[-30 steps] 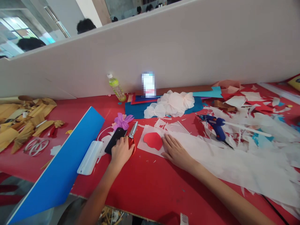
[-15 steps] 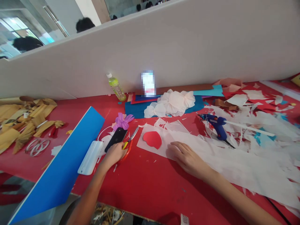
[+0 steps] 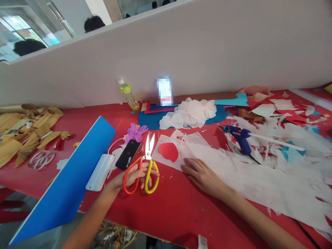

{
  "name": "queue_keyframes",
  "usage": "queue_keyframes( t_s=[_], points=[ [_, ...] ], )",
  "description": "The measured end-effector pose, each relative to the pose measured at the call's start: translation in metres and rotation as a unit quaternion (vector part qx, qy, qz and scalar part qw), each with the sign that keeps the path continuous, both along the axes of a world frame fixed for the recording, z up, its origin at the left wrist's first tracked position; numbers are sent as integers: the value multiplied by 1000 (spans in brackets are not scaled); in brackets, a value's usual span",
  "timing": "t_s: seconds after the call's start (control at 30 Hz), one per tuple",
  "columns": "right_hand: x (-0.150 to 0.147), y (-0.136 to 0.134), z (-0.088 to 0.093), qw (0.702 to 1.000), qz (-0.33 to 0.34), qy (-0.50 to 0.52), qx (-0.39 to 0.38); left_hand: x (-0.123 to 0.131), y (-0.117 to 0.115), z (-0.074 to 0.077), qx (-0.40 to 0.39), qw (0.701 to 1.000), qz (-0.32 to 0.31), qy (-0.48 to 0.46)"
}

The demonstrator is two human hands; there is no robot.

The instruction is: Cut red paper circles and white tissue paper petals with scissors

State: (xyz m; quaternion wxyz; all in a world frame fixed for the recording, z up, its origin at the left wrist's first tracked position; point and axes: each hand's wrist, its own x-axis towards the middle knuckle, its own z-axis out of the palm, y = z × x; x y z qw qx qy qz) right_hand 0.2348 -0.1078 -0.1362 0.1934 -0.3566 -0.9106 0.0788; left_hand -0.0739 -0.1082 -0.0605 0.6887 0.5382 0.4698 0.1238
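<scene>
Scissors (image 3: 148, 156) with one red and one yellow handle are in my left hand (image 3: 137, 174), fingers through the handles, blades slightly parted and pointing away from me. My right hand (image 3: 199, 173) lies spread and palm down on the edge of a long white sheet (image 3: 228, 169), holding nothing. A red rounded paper piece (image 3: 168, 152) rests on the sheet's left end, beyond my right fingertips. Just left of the scissors are a black phone (image 3: 128, 154) and a purple flower (image 3: 136, 132).
A blue board (image 3: 70, 186) and white power bank (image 3: 100, 173) lie left. Behind stand a green bottle (image 3: 129, 94) and a lit screen (image 3: 165, 91), near white paper petals (image 3: 194, 112). A blue glue gun (image 3: 241, 138) and paper scraps are right.
My left hand has lifted the scissors from beside the phone and moved them slightly right, and their blades are now apart. My right hand has shifted slightly left.
</scene>
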Motion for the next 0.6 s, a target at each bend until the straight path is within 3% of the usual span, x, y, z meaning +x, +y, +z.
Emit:
queue_keyframes(
  t_s=[0.2,0.33,0.6],
  points=[
    [-4,1,-6,1000,-19,7,-17,6,-7,15,-81,989,-77,101],
    [-8,1,-9,999,-41,19,-22,5,-18,17,-169,981,-32,91],
    [-16,2,-16,996,-81,41,-14,16,-19,25,-108,974,-54,190]
  ],
)
